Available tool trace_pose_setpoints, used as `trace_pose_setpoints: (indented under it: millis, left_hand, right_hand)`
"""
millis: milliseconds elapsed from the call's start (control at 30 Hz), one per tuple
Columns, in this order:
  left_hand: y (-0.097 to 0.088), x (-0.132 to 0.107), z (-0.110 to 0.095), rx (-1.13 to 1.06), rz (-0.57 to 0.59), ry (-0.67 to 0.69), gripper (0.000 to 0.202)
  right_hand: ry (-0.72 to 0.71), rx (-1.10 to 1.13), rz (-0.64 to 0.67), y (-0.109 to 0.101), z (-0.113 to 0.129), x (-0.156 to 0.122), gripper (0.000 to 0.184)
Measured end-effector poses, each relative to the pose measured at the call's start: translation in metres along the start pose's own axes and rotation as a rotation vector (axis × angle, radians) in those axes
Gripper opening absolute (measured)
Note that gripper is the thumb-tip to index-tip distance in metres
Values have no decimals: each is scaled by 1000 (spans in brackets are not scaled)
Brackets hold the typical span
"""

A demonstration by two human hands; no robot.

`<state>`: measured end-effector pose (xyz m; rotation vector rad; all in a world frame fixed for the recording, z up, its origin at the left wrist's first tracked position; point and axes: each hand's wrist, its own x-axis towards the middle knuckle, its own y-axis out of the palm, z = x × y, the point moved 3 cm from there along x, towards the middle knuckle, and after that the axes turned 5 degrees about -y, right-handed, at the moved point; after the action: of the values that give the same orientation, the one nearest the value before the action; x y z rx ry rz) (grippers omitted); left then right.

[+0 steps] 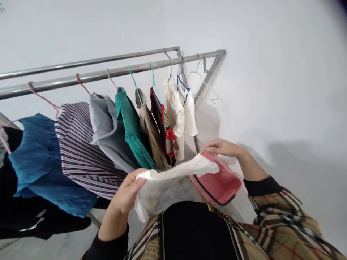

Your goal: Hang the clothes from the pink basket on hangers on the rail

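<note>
At the centre of the view: white garment (173,180), drawn out along the upper edge, slack below; grasped at one end by the left hand (127,190), between thumb and fingers; pinched at the opposite corner by the right hand (221,147); below the right hand, pink basin (222,182), partly behind the cloth; above, on the metal rail (121,72), already hung: blue-trimmed white top (191,117), cream lace garment (179,121), red patterned garment (169,136), brown garment (149,124), green garment (135,139), grey garment (104,110), striped garment (77,144) and blue garment (40,144); at the lower left, black cloth (59,222), means of support unclear; near the rail's end, wire hanger (208,86), bare; judged from this layout: well advanced, with a row of garments up and at least the white garment left, in hand and not yet on a hanger.
</note>
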<state>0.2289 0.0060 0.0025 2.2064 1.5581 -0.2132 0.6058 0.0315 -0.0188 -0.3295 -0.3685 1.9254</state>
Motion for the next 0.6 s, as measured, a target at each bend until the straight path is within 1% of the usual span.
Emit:
trace_pose_setpoints:
  millis: [33,67,133,167,200,233,267,300,367,433,500,567,600]
  left_hand:
    - [2,-2,2,19,14,2,45]
    - [4,-4,3,46,22,14,44]
    - [7,-6,4,112,33,56,41]
    - [9,-7,4,145,49,76,41]
    - [11,-8,4,173,70,93,42]
    - [13,-10,4,194,91,104,43]
    - [15,-11,4,209,106,111,44]
    - [16,-13,4,217,111,115,46]
    - [17,-16,4,223,87,123,47]
    - [16,-19,4,229,48,133,48]
    - [14,-21,4,242,13,143,48]
    - [12,-21,5,249,-18,146,48]
    - [11,-21,6,248,-36,147,48]
  right_hand:
    - [-4,-47,-111,-15,-3,7,41]
    - [-20,-103,-285,-32,-6,16,41]
    - [-80,-233,-710,-71,-8,35,37]
    - [-116,-314,-901,-90,-6,45,35]
    - [-140,-401,-1056,-106,-4,55,34]
    - [-143,-486,-1164,-121,-1,66,35]
    - [-122,-561,-1224,-135,2,78,38]
    - [-81,-617,-1243,-146,4,90,43]
    - [24,-659,-1193,-165,5,114,51]
    - [83,-580,-1125,-176,4,135,57]
    - [64,-442,-1077,-181,1,152,51]
    - [-3,-330,-1041,-182,1,166,38]
    - [-41,-299,-1027,-181,2,171,35]
